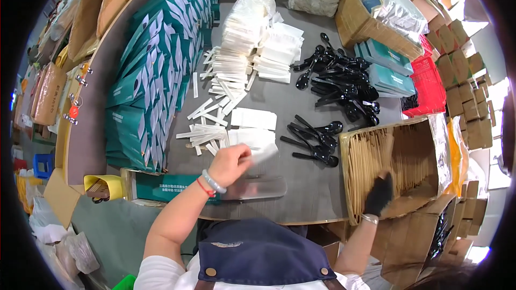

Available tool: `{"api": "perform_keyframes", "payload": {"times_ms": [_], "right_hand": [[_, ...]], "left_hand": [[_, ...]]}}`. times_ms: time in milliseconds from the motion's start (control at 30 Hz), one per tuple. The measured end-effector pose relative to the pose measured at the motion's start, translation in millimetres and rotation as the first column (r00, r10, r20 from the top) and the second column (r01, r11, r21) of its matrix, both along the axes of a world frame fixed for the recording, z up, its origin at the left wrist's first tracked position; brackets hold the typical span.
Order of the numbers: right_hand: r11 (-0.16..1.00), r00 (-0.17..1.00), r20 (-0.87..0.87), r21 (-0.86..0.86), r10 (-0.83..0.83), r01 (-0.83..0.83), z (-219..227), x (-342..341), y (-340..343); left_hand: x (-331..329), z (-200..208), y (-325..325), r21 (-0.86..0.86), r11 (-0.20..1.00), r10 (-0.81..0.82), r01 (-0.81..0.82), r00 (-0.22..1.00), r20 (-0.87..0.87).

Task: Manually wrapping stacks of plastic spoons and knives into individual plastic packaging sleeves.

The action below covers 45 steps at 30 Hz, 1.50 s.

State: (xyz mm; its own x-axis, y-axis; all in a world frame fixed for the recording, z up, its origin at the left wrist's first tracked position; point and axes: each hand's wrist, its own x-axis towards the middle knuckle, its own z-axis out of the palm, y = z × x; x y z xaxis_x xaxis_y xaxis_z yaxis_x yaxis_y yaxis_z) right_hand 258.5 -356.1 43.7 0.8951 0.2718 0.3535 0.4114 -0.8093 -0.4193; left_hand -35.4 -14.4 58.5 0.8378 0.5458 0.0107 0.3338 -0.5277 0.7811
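The hands are well apart: the bare left hand [230,164] has its fingers curled beside a blurred white packet [264,153] over the tabletop [314,193], and whether they close on it I cannot tell; the right hand [379,197], in a black glove, reaches over the near side of an open carton [346,182] packed with slim brown sticks [365,158], its grip likewise unclear. The sticks stand tightly side by side, so I judge that a hurried pull could bring out several at once or snag the glove on the rim. The packet could slip, since it looks thin and smooth, and a low sweep of the left wrist might scatter the loose white strips [207,135] just beyond. A clear plastic piece [255,188] lies below the left hand, near the tabletop's edge, where a sleeve might catch it. Farther out, a small group of black spoons [314,140] sits between the flat white packets [252,119] and the carton, in the way of a low crossing. Leaning green packages [148,96] wall off the left; a red basket [430,86] stands beyond the carton.
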Motion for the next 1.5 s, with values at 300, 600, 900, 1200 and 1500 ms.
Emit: {"api": "perform_keyframes", "payload": {"times_ms": [300,600,900,1200,1500], "right_hand": [[0.794,0.814,-0.356,-0.247,0.458,-0.555,-3,-53,184],[0.373,0.372,-0.595,-0.128,0.712,-0.919,31,-113,190],[0.546,0.465,-0.528,-0.002,0.711,-0.838,22,-138,162],[0.243,0.291,-0.382,-0.171,0.877,-0.955,-8,-139,155],[0.544,0.399,-0.544,0.131,0.738,-0.829,-23,-146,152]], "left_hand": [[-52,-10,-48,0.265,0.957,-0.123,0.121,0.992,-0.009],[-88,-25,-75,0.424,0.896,-0.19,0.134,0.977,0.094],[-98,-16,-69,0.45,0.879,-0.067,0.159,0.975,-0.213],[-116,-11,-37,0.383,0.923,0.034,0.027,0.988,-0.152],[-77,-13,-49,0.379,0.921,-0.046,0.089,0.992,-0.121]]}}
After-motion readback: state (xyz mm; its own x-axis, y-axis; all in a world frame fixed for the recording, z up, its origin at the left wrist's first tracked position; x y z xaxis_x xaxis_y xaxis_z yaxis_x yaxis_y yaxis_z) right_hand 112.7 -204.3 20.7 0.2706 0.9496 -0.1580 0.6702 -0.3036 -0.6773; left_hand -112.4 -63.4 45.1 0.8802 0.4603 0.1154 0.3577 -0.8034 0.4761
